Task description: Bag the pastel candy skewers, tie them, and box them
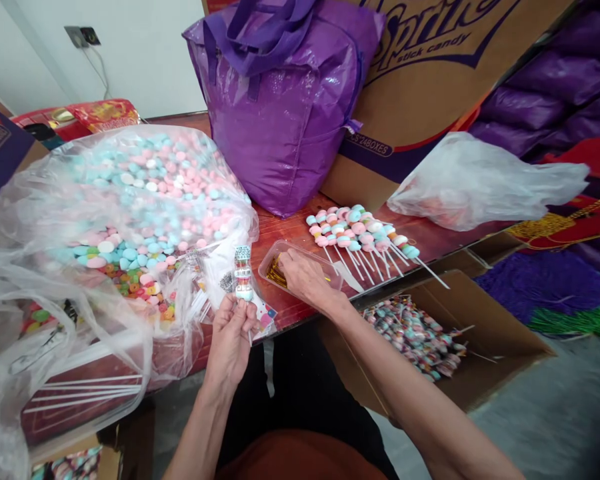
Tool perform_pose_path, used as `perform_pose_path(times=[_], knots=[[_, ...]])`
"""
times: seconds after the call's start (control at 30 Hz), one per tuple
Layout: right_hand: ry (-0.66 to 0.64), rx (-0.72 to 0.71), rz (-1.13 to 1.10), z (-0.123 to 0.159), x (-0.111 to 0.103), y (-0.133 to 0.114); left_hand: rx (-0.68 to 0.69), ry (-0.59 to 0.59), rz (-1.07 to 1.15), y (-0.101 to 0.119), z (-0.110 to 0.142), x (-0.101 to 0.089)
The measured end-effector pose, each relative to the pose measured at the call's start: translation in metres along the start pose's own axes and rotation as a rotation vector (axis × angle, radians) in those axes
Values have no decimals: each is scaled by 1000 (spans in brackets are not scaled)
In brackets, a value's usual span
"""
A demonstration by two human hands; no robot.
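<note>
My left hand (234, 328) is closed round the lower end of a candy stick (243, 272). The stick's stacked candies stand upright in a clear printed wrapper above my fingers. My right hand (304, 275) dips into a clear plastic tub (334, 272) of gold twist ties (274, 272). Its fingers curl down and together among the ties; the fingertips are hidden, so what they pinch does not show. Just beyond the tub, a pile of unwrapped candy sticks (355, 230) lies with white sticks towards me. Printed clear wrappers (267, 317) lie beside my left hand.
A large clear bag of loose pastel candies (155, 173) covers the table's left side, near white sticks (90, 390). Behind stand a purple bag (280, 113) and a carton (410, 87). A white plastic bag (470, 180) lies right. Below, an open box (500, 333) holds wrapped candy sticks.
</note>
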State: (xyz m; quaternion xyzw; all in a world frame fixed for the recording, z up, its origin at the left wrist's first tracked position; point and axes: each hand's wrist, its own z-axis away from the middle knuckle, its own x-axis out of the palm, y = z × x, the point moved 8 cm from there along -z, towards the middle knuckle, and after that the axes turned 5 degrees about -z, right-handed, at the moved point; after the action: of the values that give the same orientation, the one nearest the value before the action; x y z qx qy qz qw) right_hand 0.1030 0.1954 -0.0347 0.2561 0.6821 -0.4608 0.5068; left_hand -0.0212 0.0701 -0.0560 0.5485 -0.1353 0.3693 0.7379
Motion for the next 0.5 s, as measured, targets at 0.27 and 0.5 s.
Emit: perform_pose_path(times=[0.27, 0.5], knots=[[422, 83, -688, 10, -39, 8, 58, 25, -51, -2, -6, 4], [431, 306, -1522, 62, -10, -25, 142, 97, -100, -3, 0, 15]])
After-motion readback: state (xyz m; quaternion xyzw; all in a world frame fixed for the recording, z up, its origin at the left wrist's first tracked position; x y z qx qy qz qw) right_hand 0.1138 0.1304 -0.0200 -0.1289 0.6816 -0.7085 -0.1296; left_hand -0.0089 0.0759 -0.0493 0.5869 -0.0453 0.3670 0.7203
